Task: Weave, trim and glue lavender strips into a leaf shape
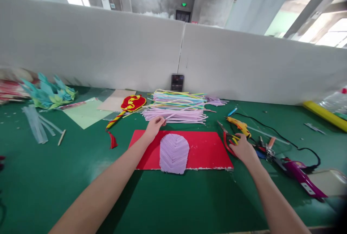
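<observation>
Her left hand pinches a lilac pipe cleaner from the pile at twelve o'clock, while the right hand, fingers loosely curled, rests on red-handled pliers at three o'clock.

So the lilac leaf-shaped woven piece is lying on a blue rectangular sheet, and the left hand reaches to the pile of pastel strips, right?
Not quite: the head view shows the lilac leaf-shaped woven piece on a red rectangular sheet, not blue. The left hand does reach the pile of pastel strips.
</observation>
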`<state>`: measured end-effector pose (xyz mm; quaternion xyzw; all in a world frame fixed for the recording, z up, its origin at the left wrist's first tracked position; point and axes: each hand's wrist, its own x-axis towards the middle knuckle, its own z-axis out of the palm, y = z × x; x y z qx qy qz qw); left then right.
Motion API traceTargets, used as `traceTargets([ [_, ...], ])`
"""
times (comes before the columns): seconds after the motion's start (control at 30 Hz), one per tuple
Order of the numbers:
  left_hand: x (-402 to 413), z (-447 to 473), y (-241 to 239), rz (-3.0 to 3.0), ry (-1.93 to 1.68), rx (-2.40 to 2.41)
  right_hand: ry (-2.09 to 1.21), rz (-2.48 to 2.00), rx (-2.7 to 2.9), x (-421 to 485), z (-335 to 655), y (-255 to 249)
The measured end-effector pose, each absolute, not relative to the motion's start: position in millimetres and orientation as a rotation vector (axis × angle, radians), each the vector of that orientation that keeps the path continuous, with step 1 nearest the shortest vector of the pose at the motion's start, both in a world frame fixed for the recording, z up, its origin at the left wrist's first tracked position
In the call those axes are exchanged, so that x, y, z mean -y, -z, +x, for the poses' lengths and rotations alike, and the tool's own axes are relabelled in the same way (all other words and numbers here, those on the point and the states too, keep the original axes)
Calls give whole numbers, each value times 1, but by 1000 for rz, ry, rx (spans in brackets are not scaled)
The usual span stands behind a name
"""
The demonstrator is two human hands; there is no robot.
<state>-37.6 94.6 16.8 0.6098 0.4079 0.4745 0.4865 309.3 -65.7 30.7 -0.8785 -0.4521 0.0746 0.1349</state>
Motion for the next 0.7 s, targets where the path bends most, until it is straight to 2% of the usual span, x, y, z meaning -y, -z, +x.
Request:
traceTargets([
  [0.1,-96,-39,-17,1468,-1179,-997,-83,-2357,1160,74,293,-41],
  [0.17,-95,-38,-18,1475,-1191,-1007,-120,-2134,1051,76,269,-54],
  [0.27,-92,-36,-22,1519,-1204,-1035,-553,-1654,892,69,215,-72],
  [0.37,-82,-30,-29,1579,-1211,-1058,-785,-1245,894,51,158,-82],
  [0.5,-62,-23,-48,1694,-1136,-977,-843,-1240,891,31,120,-77],
  [0.7,-50,-24,-94,1811,-1071,-996,-889,-1261,828,34,137,-59],
])
